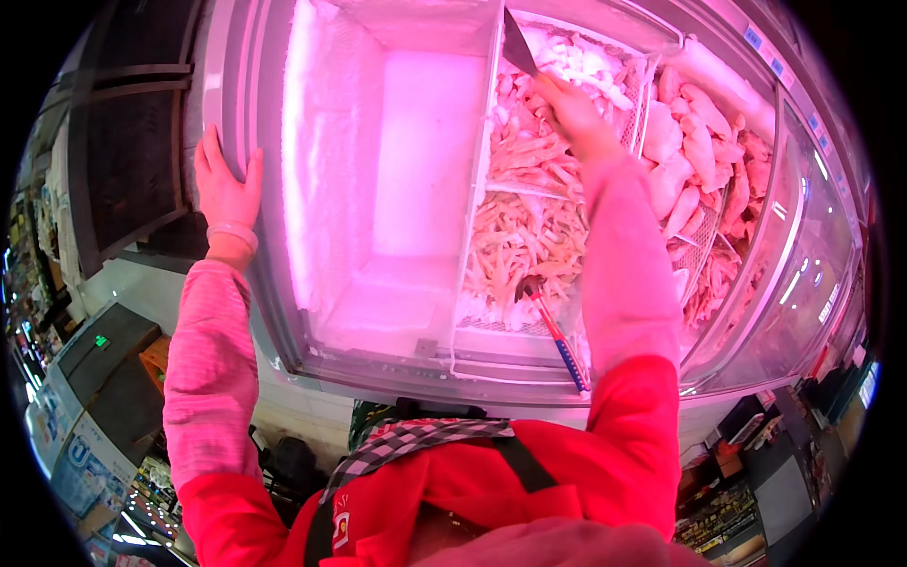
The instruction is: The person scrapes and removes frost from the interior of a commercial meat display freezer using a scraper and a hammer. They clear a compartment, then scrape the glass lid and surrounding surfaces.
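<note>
My left hand (227, 186) rests on the metal rim (244, 92) of a chest freezer, its fingers spread and holding nothing. In my right hand (572, 113) is the handle of a flat dark-bladed tool (519, 46), a knife or a scraper. That hand is above a wire compartment of pale frozen meat pieces (535, 157), with white frosty chunks (577, 67) at its far end. Nearer me, a second compartment holds chicken feet (521, 234). A claw hammer with a red and blue handle (553, 333) lies across its near end, its dark head on the feet.
A white-walled freezer bay (425, 156) lies left of the wire divider (476, 191). To the right, larger raw meat pieces (684, 142) fill another basket. A sliding glass lid (801, 234) covers the far right side. Dark panels (131, 149) stand beyond my left hand.
</note>
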{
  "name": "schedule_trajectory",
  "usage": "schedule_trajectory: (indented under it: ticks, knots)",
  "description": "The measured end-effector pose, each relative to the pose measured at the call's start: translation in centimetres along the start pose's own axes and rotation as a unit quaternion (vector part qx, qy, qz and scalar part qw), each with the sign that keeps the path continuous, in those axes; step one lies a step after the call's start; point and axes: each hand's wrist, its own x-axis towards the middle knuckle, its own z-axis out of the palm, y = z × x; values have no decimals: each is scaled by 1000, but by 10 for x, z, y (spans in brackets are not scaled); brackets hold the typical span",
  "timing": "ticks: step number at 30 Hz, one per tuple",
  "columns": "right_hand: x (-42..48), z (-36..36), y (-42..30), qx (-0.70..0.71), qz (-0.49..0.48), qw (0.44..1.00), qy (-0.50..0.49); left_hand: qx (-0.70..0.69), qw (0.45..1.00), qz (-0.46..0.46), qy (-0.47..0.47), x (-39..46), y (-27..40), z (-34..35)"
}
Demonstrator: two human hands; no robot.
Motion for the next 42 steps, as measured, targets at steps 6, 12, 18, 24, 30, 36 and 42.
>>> schedule_trajectory:
  ticks: [6, 12, 18, 24, 30, 36, 42]
  knots:
    - [11, 28, 29, 224, 56, 971, -67, -2, 1000, 9, 6, -2, -5, 3]
    - [-50, 1, 16, 125, 40, 988, -83, 1, 1000, 7, 11, -3, -3, 2]
    - [22, 33, 16, 156, 87, 981, -71, -5, 1000, 20, 7, 0, -5, 5]
    - [-85, -24, 24, -124, -33, 986, -107, 5, 1000, 3, 3, -2, -1, 0]
    - [-134, -11, 47, 2, 53, 992, -111, -6, 1000, 4, 6, -3, -3, 3]
    - [-67, 18, 64, 122, 96, 980, -127, 8, 1000, 17, 3, -6, -2, 7]
    - [-124, -7, 53, -95, -33, 988, -115, 7, 1000, 5, 8, -3, -5, 4]
